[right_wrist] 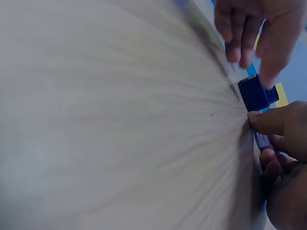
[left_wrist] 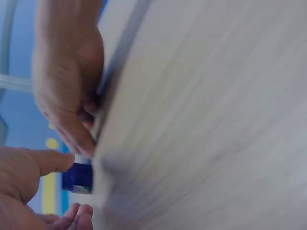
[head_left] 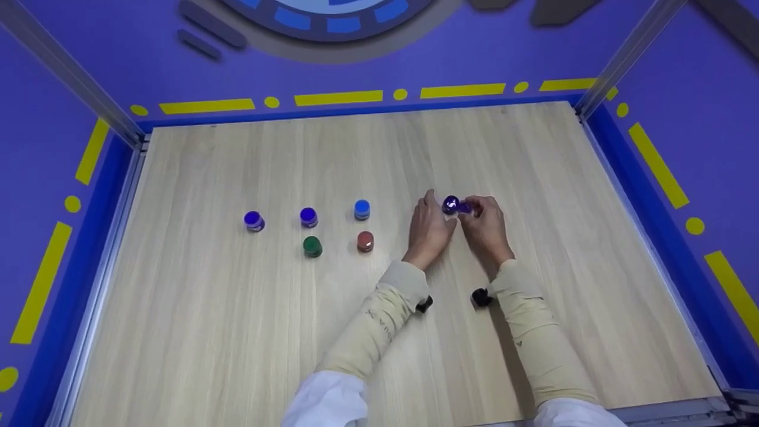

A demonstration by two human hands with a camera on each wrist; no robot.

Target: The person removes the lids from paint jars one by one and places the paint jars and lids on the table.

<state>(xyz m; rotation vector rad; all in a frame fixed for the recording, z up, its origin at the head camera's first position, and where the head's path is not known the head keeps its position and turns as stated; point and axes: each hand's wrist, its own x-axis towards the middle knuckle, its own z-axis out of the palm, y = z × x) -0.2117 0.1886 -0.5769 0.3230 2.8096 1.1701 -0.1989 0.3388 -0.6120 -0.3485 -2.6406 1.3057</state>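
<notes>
A small dark purple-blue jar (head_left: 450, 204) stands uncapped on the table between the two hands, its threaded neck bare in the right wrist view. To its left is my left hand (head_left: 431, 228). That thumb lies at the jar, while the other fingers (left_wrist: 85, 218) are spread apart from it. On the jar's other side my right hand (head_left: 487, 226) pinches a purple cap (head_left: 465, 208) between thumb and fingers, close beside the jar. In the right wrist view, the fingers mostly hide this cap (right_wrist: 262, 139).
Left of the hands stand two purple-capped jars (head_left: 254, 221) (head_left: 308, 217), a blue-capped jar (head_left: 362, 210), a green jar (head_left: 312, 246) and a red jar (head_left: 365, 241). Black objects (head_left: 481, 298) (head_left: 424, 305) show at the wrists. Blue panels (head_left: 356, 71) border the table (head_left: 237, 332).
</notes>
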